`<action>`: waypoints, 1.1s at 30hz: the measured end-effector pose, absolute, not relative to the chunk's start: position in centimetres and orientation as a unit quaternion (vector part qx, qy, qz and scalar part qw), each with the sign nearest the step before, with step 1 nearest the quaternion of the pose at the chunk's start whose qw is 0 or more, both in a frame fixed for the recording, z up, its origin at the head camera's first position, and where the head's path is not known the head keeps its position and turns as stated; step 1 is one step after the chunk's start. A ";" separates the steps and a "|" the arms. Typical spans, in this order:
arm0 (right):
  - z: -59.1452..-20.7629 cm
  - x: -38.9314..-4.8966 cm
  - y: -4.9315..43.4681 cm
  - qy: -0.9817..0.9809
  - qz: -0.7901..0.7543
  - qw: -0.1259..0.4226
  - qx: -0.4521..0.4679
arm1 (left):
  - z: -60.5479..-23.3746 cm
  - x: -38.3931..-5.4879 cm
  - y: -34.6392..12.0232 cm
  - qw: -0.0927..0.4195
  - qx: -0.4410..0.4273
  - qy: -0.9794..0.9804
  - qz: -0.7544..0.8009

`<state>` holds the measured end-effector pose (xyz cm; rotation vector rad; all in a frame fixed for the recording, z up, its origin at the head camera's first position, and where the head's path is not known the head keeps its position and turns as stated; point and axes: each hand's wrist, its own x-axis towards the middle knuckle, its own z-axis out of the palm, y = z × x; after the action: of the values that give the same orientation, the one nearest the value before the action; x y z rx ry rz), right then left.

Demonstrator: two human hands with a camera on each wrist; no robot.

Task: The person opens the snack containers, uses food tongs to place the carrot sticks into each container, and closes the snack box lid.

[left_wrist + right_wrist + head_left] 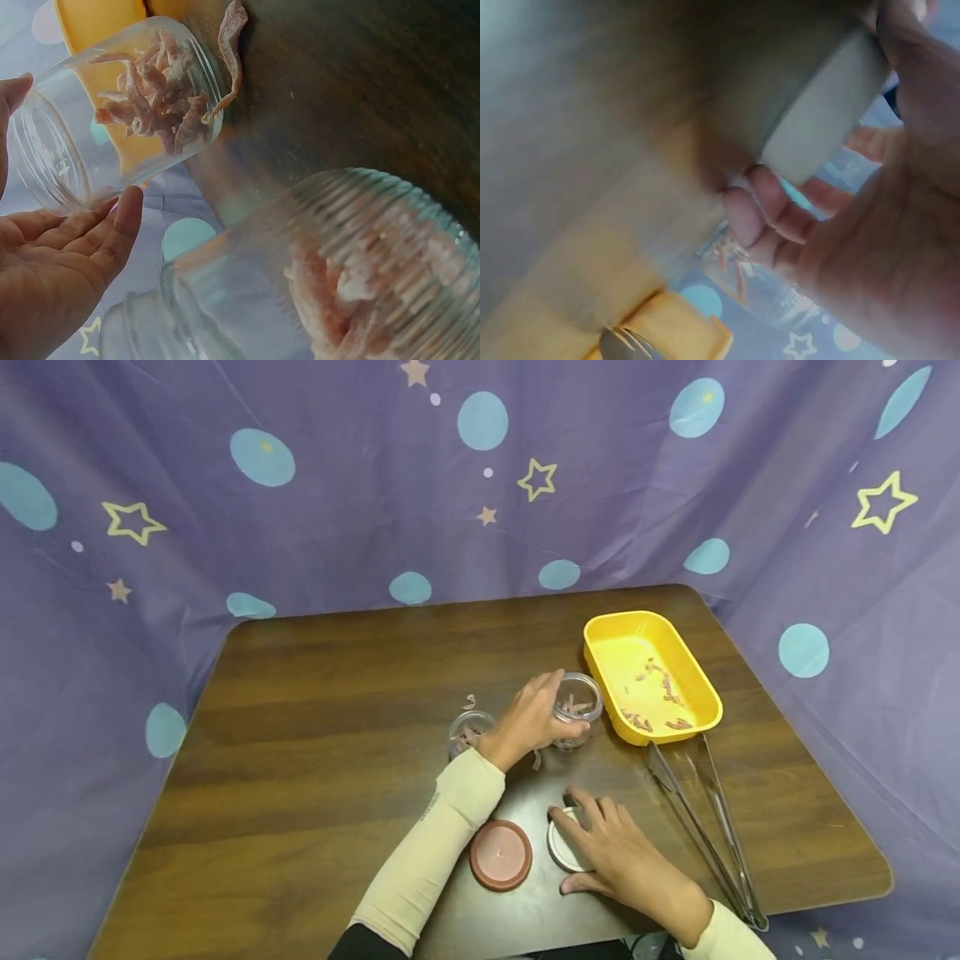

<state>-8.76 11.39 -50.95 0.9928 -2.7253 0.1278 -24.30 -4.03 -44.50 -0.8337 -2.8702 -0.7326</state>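
My left hand [525,718] grips a clear glass jar [579,702] near its mouth, thumb on one side and fingers on the other. Pinkish strips of meat [154,90] lie at the bottom of this jar in the left wrist view. A second glass jar [467,728], ribbed [375,262] and also holding strips, stands left of that hand, partly hidden by the wrist. Nearer the front edge, my right hand [611,847] holds a white lid [562,843] between thumb and fingers. A reddish-brown lid [501,856] lies on the table left of it.
At the back right sits a yellow tray [618,664] with several strips in it. Long metal tongs [701,827] lean with their tips at its near side. A loose strip [469,702] lies behind the ribbed jar, another [537,760] near the left wrist.
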 end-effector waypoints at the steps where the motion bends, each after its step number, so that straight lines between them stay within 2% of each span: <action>1: -51.0 -8.8 11.4 -0.927 0.033 0.131 0.350 | -44.3 -24.4 -4.1 0.037 -0.272 -0.931 -0.239; 10: -51.1 -8.8 11.3 -0.921 0.038 0.165 0.349 | -43.6 -24.5 -4.1 0.057 -0.290 -0.930 -0.220; 17: -48.6 -9.2 11.9 -0.945 0.062 0.140 0.290 | -43.7 -24.4 -4.4 0.057 -0.280 -0.932 -0.221; 25: -43.2 -13.2 13.1 -0.941 0.079 0.187 0.270 | -44.2 -24.2 -4.8 0.072 -0.277 -0.934 -0.216; 33: -40.6 -18.0 12.8 -0.947 0.086 0.172 0.258 | -44.6 -23.7 -4.8 0.059 -0.277 -0.935 -0.213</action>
<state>-17.95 12.79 -40.57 0.7326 -2.6869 0.2436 -23.74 -4.79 -44.61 -0.8396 -2.8314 -0.6462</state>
